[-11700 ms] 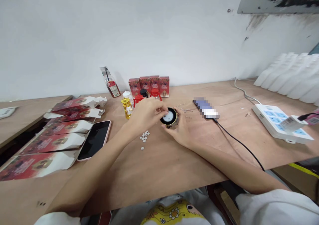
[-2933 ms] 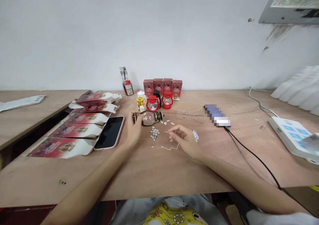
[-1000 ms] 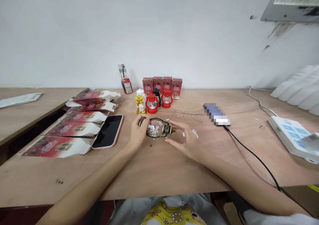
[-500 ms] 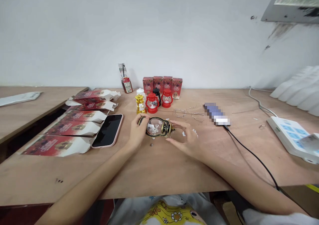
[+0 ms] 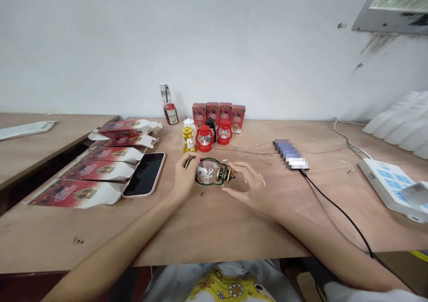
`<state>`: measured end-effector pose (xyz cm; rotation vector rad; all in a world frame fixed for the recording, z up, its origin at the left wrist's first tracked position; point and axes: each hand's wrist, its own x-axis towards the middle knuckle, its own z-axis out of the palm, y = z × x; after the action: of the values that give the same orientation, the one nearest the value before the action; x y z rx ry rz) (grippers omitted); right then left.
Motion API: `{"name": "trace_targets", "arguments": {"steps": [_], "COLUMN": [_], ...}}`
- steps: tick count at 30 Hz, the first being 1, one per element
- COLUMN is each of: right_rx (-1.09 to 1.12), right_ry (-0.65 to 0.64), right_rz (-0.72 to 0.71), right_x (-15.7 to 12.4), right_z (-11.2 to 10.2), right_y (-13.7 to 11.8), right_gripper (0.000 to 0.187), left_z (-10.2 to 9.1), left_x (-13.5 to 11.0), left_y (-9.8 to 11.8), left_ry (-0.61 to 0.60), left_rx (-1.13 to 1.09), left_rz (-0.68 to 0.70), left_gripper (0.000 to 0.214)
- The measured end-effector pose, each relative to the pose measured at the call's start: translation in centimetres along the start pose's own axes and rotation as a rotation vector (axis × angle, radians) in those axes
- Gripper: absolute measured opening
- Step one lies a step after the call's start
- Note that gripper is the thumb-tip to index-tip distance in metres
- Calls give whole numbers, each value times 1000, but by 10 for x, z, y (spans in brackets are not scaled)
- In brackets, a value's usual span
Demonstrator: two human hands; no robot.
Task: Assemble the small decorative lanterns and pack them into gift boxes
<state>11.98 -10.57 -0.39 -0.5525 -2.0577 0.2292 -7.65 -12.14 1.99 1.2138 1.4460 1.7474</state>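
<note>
A small bronze-and-black lantern [image 5: 207,171] with a clear globe and white flakes inside lies on its side, low over the table. Its base is in my left hand [image 5: 184,175], which is closed round that end. My right hand [image 5: 249,184] is at the capped end, thumb below and fingers above, with the tips against the lantern's edge. A small round metal piece [image 5: 203,194] lies just in front of it. Behind stand a gold lantern [image 5: 189,140], two red lanterns, one of them nearer [image 5: 204,138], a black lantern [image 5: 210,124] and a white lantern [image 5: 189,123].
Flattened red cartons [image 5: 100,170] lie at left beside a phone in a pink case [image 5: 144,175]. Upright red boxes [image 5: 219,111] and a drink bottle [image 5: 171,113] stand by the wall. Bent wires [image 5: 241,151], a cabled phone [image 5: 290,154] and a power strip [image 5: 389,181] lie at right.
The lantern and both hands stay almost in place. The lantern seems slightly turned, and the view has shifted a little.
</note>
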Motion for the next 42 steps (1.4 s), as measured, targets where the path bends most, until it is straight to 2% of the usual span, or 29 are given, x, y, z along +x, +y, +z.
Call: {"name": "trace_targets", "arguments": {"steps": [6, 14, 16, 20, 23, 28, 30, 34, 37, 40, 42], "right_rx": [0, 20, 44, 106, 119, 44, 31, 3, -98, -274, -373], "right_ry": [-35, -59, -59, -55, -72, -184, -176, -84, 52, 198, 229], "right_rz": [-35, -62, -49, 42, 105, 227, 302, 419, 316, 77, -101], "right_x": [2, 6, 6, 6, 6, 10, 12, 13, 11, 5, 0], "right_z": [-2, -3, -2, 1, 1, -3, -6, -9, -8, -3, 3], "right_y": [1, 1, 2, 2, 4, 12, 17, 25, 26, 20, 11], "right_gripper": [49, 50, 50, 49, 46, 46, 44, 44, 45, 44, 42], "left_z": [-2, -4, -2, 4, 4, -2, -2, -1, -1, 0, 3], "left_x": [-2, -5, -4, -3, -2, 0, 1, 0, -4, -11, -16], "left_y": [0, 2, 0, -10, -13, -5, -4, -9, -13, -14, -14], "left_ry": [9, 93, 105, 115, 101, -12, -104, -274, -383, -448, -454], "left_rx": [20, 0, -53, -221, -203, 33, 69, 121, 338, 604, 693], "left_rz": [45, 94, 72, -62, -69, 125, 160, 136, 190, 347, 418], "left_gripper": [15, 15, 15, 17, 16, 13, 17, 35, 39, 33, 31]}}
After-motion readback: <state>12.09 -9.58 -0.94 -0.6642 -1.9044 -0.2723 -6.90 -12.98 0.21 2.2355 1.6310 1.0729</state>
